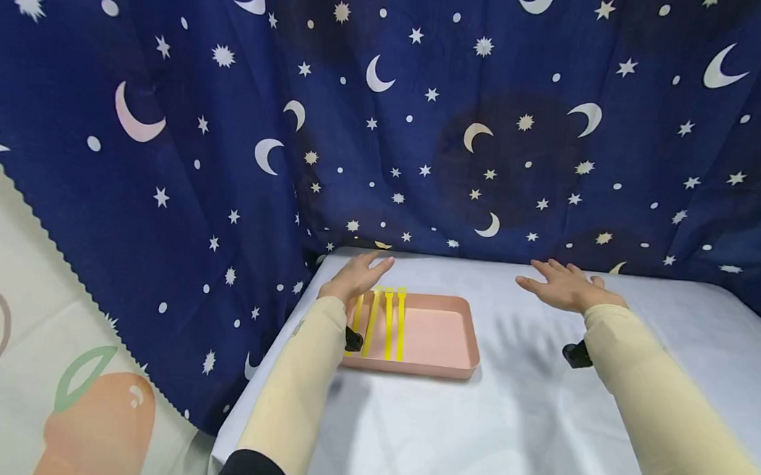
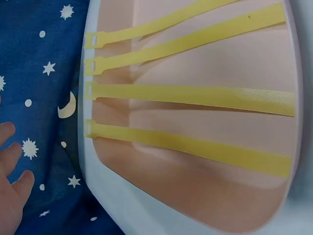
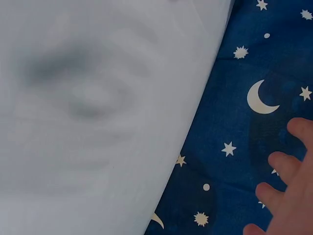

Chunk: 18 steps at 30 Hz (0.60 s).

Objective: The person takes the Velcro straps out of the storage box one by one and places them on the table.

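A pink tray point(image 1: 440, 337) sits on the white-covered table, toward its left side. Several yellow hook-and-loop cable ties point(image 2: 195, 98) lie across it side by side, their slotted heads resting over the far rim. Above the tray's far left corner hovers my left hand point(image 1: 355, 275), fingers spread and holding nothing; its forearm covers the tray's left edge in the head view. My right hand point(image 1: 563, 287) is raised over the table to the right of the tray, fingers apart, palm down and holding nothing. In the right wrist view its fingertips point(image 3: 286, 166) show against the curtain.
The white tablecloth point(image 1: 447, 438) spreads around the tray and to the right. A dark blue curtain point(image 1: 419, 145) with moons and stars hangs along the table's back and left side. A pale cloth with an orange fruit print point(image 1: 101, 424) hangs at the lower left.
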### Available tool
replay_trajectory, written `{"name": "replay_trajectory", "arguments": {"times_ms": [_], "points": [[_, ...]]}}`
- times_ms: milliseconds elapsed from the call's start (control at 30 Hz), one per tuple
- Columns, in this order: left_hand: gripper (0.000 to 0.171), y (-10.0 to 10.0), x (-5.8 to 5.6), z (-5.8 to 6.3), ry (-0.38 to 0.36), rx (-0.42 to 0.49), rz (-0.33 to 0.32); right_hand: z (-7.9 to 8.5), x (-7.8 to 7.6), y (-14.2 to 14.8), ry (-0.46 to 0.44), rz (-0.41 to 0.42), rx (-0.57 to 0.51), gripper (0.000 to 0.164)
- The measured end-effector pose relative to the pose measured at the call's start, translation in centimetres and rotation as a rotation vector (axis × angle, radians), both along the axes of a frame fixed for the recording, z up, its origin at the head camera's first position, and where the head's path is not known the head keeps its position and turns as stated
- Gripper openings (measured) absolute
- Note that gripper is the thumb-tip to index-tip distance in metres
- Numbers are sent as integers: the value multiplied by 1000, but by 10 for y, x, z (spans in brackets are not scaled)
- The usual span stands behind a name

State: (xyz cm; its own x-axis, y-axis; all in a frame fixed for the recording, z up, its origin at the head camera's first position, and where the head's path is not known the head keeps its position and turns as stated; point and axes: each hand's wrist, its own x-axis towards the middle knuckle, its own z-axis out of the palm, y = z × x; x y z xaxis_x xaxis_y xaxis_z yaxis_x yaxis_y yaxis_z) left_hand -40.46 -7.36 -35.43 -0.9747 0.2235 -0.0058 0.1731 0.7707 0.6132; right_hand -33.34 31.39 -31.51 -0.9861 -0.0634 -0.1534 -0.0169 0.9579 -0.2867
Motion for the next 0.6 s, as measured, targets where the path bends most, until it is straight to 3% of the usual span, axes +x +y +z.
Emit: {"name": "replay_trajectory", "arguments": {"times_ms": [233, 600], "points": [[78, -4, 5, -8, -30, 119, 22, -2, 1, -10, 4, 25, -22, 97], [88, -25, 6, -38, -70, 155, 129, -14, 1, -12, -5, 16, -10, 99]]}}
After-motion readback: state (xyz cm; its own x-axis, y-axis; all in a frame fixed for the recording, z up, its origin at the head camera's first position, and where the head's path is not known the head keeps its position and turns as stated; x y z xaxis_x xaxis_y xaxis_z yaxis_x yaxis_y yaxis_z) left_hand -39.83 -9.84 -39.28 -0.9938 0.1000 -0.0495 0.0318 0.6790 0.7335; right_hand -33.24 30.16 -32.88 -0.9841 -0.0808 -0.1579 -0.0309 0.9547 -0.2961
